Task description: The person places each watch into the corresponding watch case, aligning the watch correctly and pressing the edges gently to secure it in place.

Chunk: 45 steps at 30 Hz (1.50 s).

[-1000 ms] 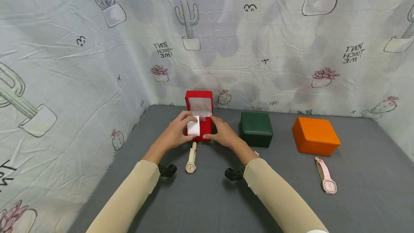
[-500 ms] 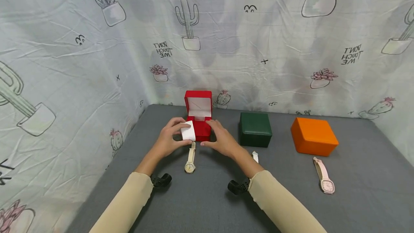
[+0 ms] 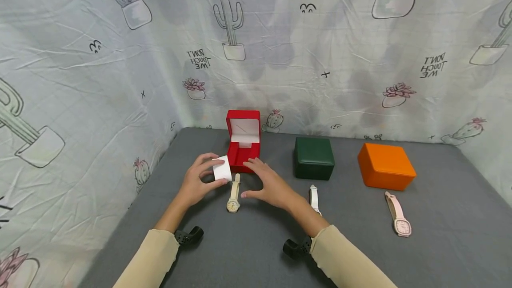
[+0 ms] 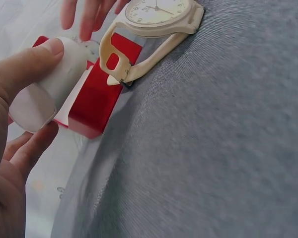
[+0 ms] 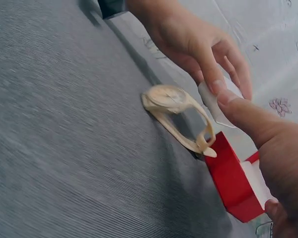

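The cream watch (image 3: 234, 195) lies flat on the desk (image 3: 248, 243) in the gap between the two hands, its long axis running straight away from the person: the dial toward the body, the strap end reaching almost to the front of the open red box (image 3: 243, 146). The left hand (image 3: 196, 183) sits just to the left of the strap and pinches a small white cushion (image 3: 222, 169) between thumb and fingers, lifted clear of the box. The right hand (image 3: 269, 184) hovers just to the right of the watch, fingers spread and relaxed, holding nothing, with its thumb pointing at the dial. Both hands are close to the watch, but the right one is free and its thumb is the nearest part, so I judge it the better placed to take it. In the left wrist view the strap's buckle end curls up off the cloth, right against the box.

The desk is covered in grey ribbed cloth. Further right of the right hand stand a closed green box (image 3: 314, 158) and an orange box (image 3: 386, 166), each with a watch in front: a white watch (image 3: 314, 198) and a pink watch (image 3: 398, 220). A cactus-print sheet (image 3: 120, 66) hangs behind and to the left.
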Available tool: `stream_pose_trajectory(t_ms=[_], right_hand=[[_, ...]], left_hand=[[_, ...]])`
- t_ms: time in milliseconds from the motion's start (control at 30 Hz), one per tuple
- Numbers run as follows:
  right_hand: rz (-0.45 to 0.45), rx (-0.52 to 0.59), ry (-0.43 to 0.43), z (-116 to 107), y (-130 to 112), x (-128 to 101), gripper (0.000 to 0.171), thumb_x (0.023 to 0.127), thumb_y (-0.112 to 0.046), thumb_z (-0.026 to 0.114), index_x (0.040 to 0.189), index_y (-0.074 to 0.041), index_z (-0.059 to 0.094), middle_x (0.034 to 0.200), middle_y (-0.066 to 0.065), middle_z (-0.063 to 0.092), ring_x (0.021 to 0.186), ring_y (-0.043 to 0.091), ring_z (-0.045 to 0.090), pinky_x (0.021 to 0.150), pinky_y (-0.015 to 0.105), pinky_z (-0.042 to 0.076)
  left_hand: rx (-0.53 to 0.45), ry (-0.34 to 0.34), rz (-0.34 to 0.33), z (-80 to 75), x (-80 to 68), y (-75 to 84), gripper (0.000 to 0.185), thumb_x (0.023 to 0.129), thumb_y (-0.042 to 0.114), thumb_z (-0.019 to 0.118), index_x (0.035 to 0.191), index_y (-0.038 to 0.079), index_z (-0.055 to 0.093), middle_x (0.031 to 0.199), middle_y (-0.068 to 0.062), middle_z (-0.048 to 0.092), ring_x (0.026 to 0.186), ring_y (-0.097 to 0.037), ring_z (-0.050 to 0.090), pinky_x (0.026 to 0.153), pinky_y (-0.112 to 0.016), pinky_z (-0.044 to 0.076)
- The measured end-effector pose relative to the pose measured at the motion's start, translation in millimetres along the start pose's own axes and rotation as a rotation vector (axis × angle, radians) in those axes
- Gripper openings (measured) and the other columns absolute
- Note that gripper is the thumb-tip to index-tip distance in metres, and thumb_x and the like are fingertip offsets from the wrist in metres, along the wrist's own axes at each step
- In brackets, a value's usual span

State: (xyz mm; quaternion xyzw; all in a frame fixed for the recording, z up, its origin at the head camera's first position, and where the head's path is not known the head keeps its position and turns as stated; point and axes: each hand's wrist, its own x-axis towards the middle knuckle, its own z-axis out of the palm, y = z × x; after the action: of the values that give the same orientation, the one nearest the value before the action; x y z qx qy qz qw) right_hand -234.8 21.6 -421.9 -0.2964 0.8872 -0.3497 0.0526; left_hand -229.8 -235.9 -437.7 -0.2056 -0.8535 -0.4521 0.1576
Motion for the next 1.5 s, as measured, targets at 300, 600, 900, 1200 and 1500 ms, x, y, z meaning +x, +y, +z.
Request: stream_pose_trajectory(t_ms=[300, 600, 900, 1200, 1500], right_hand=[[-0.027, -0.082, -0.020, 16.8, -8.5, -7.6, 0.084, 0.076, -0.051, 0.077, 0.147, -0.025, 0.041, 0.145, 0.003, 0.047, 0.132, 0.022, 0.046, 0.105, 0.047, 0.045], [-0.019, -0.240, -0.062, 29.3, -9.7, -4.4, 0.086, 0.076, -0.060, 0.072, 0.148, -0.024, 0.040, 0.147, 0.005, 0.046, 0.139, 0.026, 0.039, 0.115, 0.051, 0.032], [-0.008, -0.225, -0.077, 37.9, -9.3, 3.1, 0.084, 0.076, -0.062, 0.071, 0.146, -0.026, 0.042, 0.150, 0.005, 0.044, 0.145, 0.028, 0.031, 0.117, 0.052, 0.029], [-0.054, -0.101, -0.039, 42.3, -5.5, 5.2, 0.078, 0.076, -0.052, 0.077, 0.143, -0.024, 0.047, 0.142, 0.001, 0.049, 0.133, 0.019, 0.043, 0.110, 0.046, 0.041], [-0.072, -0.038, 0.001, 42.3, -4.1, 4.0, 0.067, 0.077, -0.045, 0.079, 0.136, -0.024, 0.053, 0.136, -0.003, 0.053, 0.125, 0.014, 0.047, 0.106, 0.042, 0.045]], left_hand=[[0.029, 0.045, -0.039, -6.3, -14.6, -5.3, 0.053, 0.070, 0.012, 0.086, 0.119, 0.013, 0.067, 0.132, -0.008, 0.051, 0.117, -0.020, 0.050, 0.086, -0.047, 0.056], [0.013, 0.060, -0.027, -6.8, -15.6, -7.0, 0.054, 0.070, 0.012, 0.086, 0.120, 0.014, 0.067, 0.132, -0.006, 0.051, 0.115, -0.016, 0.051, 0.086, -0.044, 0.056], [-0.003, 0.058, -0.026, -6.0, -16.5, -5.3, 0.054, 0.069, 0.010, 0.086, 0.120, 0.013, 0.067, 0.132, -0.006, 0.051, 0.116, -0.015, 0.050, 0.086, -0.045, 0.057], [-0.016, 0.047, -0.029, -6.2, -17.2, -5.2, 0.052, 0.070, 0.011, 0.086, 0.119, 0.012, 0.067, 0.132, -0.008, 0.051, 0.117, -0.020, 0.051, 0.085, -0.046, 0.056], [-0.005, 0.047, -0.034, -4.6, -16.9, -7.1, 0.053, 0.070, 0.011, 0.086, 0.119, 0.012, 0.067, 0.132, -0.007, 0.051, 0.117, -0.021, 0.051, 0.086, -0.047, 0.056]])
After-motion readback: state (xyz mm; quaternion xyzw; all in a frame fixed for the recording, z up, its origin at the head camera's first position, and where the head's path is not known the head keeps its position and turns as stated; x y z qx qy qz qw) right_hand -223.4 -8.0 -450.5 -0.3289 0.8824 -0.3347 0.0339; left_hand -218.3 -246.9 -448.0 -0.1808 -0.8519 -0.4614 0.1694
